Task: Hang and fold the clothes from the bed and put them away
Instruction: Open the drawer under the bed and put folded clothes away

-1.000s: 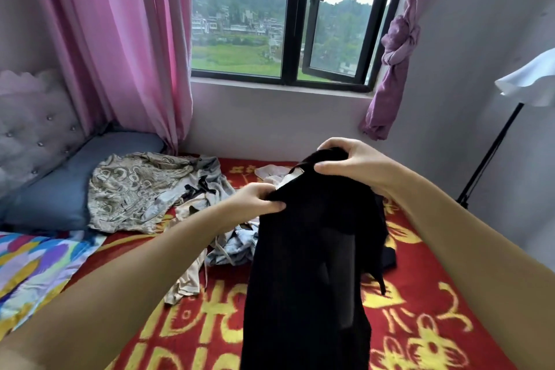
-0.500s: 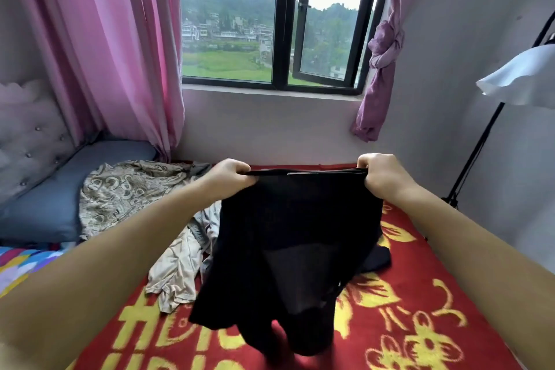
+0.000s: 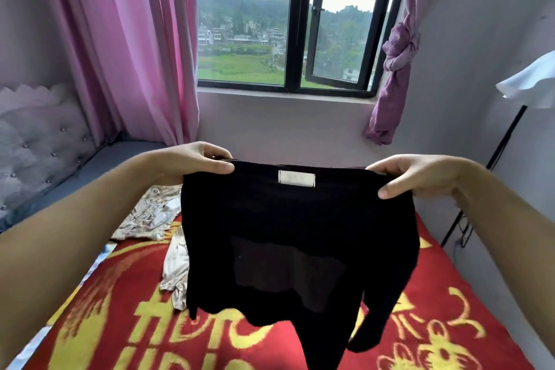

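Note:
A black garment [image 3: 288, 228] hangs spread out in the air over the bed, a white label near its top edge. My left hand [image 3: 198, 161] pinches its top left corner and my right hand [image 3: 420, 176] pinches its top right corner. The fabric is stretched flat between them and a black sleeve dangles at the lower right. Behind it on the red blanket [image 3: 120, 315] lie a patterned beige garment [image 3: 150, 213] and a pale satin garment [image 3: 175, 267], partly hidden by the black one.
The bed fills the floor ahead, with a grey padded headboard [image 3: 39, 141] and a blue pillow [image 3: 99, 168] at left. Pink curtains [image 3: 135, 54] and a window are beyond. A black stand [image 3: 504, 141] holding a white cloth is at right by the wall.
My hands have moved apart and risen, stretching the black garment from a bunched hold into a flat spread. Its label now faces me.

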